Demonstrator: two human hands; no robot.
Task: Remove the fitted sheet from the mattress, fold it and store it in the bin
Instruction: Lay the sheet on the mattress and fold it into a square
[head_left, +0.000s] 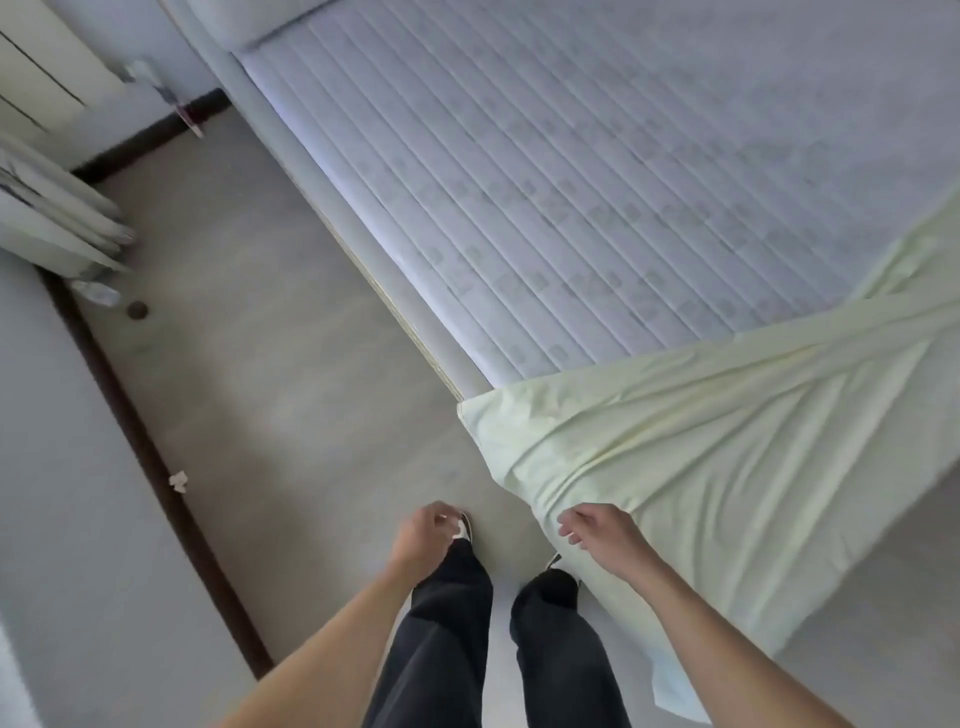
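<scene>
Neither grip has hold of anything, as far as I can see. Right hand is out in front w/ the forearm reaching fwd from lower right, wrist about level, fingers loosely curled and pointing left, just at the near edge of the sheet. Fingertips look close to the cloth, maybe brushing it, but nothing is pinched; released. Frame is a bit blurred there, so actual contact I can't tell.

Left hand hangs lower left of it, forearm coming up from the bottom edge, back of the hand up, fingers curled inward and relaxed, holding nothing. It sits over the left shoe, apart from the sheet.

Sheet is pale yellow, mostly pulled off: it covers only the near right corner of the mattress and drapes down off the bed's end toward the floor, w/ creases running diagonally. Rest of the mattress is bare, quilted in long stripes.

Person stands on the floor beside the bed in dark trousers, feet slightly apart, right leg just beside the hanging cloth. Curtains bunch at far left near the wall.
</scene>
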